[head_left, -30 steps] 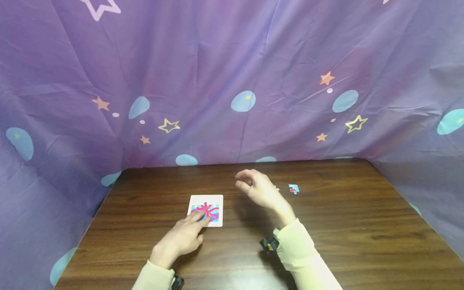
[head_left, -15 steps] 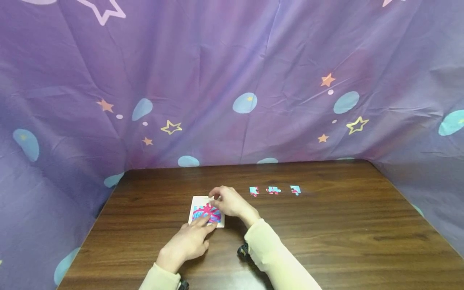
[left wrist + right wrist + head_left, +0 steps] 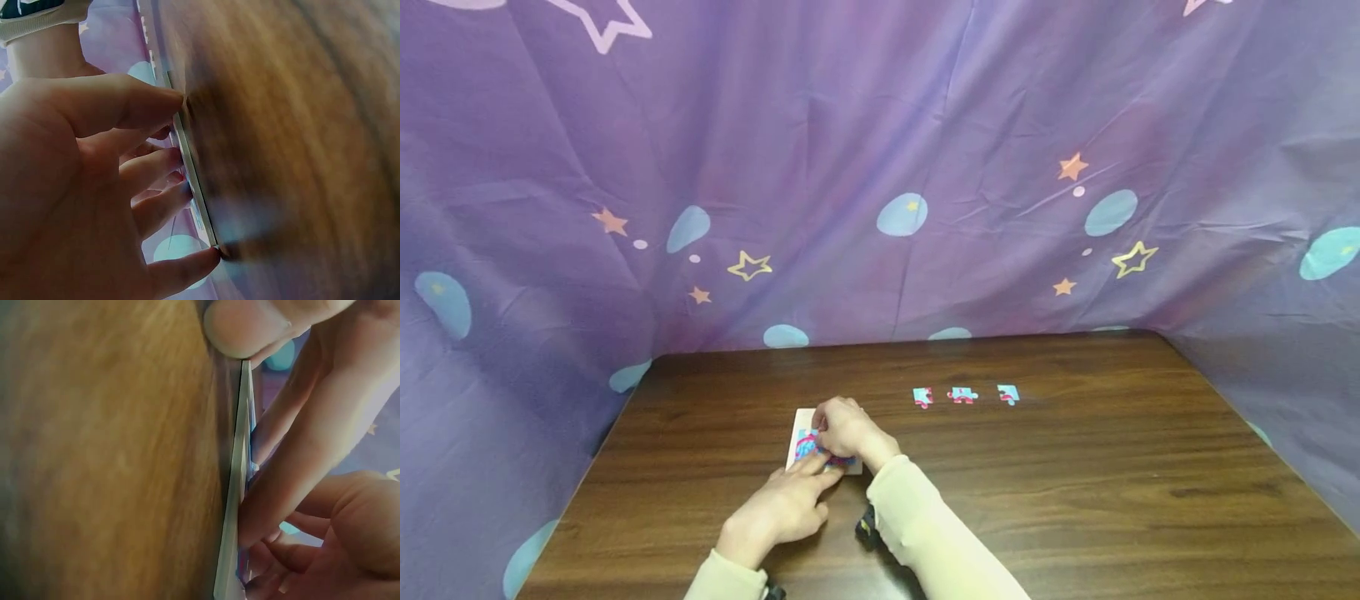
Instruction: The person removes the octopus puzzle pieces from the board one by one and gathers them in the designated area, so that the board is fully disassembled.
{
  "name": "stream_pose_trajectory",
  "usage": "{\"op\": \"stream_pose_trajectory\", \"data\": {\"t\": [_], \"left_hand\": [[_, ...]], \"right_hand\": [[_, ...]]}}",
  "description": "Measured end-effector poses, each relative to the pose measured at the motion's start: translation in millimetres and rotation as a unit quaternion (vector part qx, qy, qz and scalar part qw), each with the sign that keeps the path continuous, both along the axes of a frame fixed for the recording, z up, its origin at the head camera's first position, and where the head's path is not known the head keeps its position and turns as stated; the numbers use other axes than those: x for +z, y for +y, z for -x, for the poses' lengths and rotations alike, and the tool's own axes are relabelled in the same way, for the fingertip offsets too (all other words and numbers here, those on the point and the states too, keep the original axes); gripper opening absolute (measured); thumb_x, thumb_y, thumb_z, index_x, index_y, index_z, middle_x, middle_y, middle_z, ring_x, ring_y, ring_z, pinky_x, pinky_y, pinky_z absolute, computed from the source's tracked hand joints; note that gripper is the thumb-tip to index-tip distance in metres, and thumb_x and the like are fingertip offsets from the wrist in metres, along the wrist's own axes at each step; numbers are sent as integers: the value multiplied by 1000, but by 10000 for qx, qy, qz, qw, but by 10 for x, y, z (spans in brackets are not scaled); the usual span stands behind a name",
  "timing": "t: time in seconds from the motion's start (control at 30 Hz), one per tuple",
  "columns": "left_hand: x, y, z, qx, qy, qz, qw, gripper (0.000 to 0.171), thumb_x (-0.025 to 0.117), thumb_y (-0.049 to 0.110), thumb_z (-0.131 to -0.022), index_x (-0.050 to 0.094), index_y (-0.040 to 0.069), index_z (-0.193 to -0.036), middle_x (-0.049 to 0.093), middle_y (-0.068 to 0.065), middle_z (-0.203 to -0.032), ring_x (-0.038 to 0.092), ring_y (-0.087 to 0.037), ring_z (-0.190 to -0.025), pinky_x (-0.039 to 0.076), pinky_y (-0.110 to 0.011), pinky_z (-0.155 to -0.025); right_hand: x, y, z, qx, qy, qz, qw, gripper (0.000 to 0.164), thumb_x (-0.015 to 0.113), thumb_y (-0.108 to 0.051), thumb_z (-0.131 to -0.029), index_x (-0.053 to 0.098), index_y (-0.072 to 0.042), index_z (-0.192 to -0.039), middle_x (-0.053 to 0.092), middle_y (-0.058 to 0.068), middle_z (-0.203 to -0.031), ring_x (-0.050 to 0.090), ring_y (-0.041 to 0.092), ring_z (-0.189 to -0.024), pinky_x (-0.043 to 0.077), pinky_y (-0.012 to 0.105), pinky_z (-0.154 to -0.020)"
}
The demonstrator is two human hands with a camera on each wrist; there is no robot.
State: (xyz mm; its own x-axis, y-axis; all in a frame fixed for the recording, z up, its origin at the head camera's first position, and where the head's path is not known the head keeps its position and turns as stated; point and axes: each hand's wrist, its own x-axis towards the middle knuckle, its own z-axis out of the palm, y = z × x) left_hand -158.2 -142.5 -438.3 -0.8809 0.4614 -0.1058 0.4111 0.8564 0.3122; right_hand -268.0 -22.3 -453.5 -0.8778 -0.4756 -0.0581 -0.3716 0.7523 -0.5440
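A white-bordered puzzle board (image 3: 802, 420) with a pink and blue picture lies on the table. My left hand (image 3: 784, 507) rests its outstretched fingers on the board's near part. In the left wrist view its fingers (image 3: 161, 206) spread along the board's edge (image 3: 195, 178). My right hand (image 3: 846, 428) reaches over the board from the right, its fingers curled and their tips down on the picture. They seem to pinch a small puzzle piece, which the hand hides. In the right wrist view the right hand (image 3: 369, 528) sits low, behind the large left-hand fingers.
Three loose puzzle pieces lie in a row to the right of the board: one piece (image 3: 922, 397), a middle one (image 3: 962, 395) and a right-hand one (image 3: 1008, 394). A purple curtain (image 3: 850, 150) with stars hangs behind the brown wooden table (image 3: 1075, 483).
My right hand has moved left, from beside the loose pieces to above the board and down onto its picture. The left hand stays on the board.
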Motion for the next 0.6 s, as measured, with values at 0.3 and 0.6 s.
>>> {"op": "stream_pose_trajectory", "data": {"t": [0.3, 0.6], "left_hand": [[-20, -24, 12, -5, -206, -208, 9996, 56, 61, 8, -84, 54, 6, -139, 35, -17, -153, 31, -37, -140, 32, -66, -104], [-29, -42, 27, -46, -220, -371, 9991, 57, 61, 4, -81, 55, 3, -138, 36, -19, -152, 31, -39, -140, 31, -64, -106]], "right_hand": [[2, -12, -17, -42, -133, 6, 9999, 15, 73, -10, -80, 64, -17, -89, 52, -4, -85, 49, 21, -93, 43, 39, -86], [-55, -12, 8, -179, -353, 1290, 9908, 20, 68, 5, -75, 63, -12, -85, 57, -7, -69, 51, 9, -64, 43, 26, -65]]}}
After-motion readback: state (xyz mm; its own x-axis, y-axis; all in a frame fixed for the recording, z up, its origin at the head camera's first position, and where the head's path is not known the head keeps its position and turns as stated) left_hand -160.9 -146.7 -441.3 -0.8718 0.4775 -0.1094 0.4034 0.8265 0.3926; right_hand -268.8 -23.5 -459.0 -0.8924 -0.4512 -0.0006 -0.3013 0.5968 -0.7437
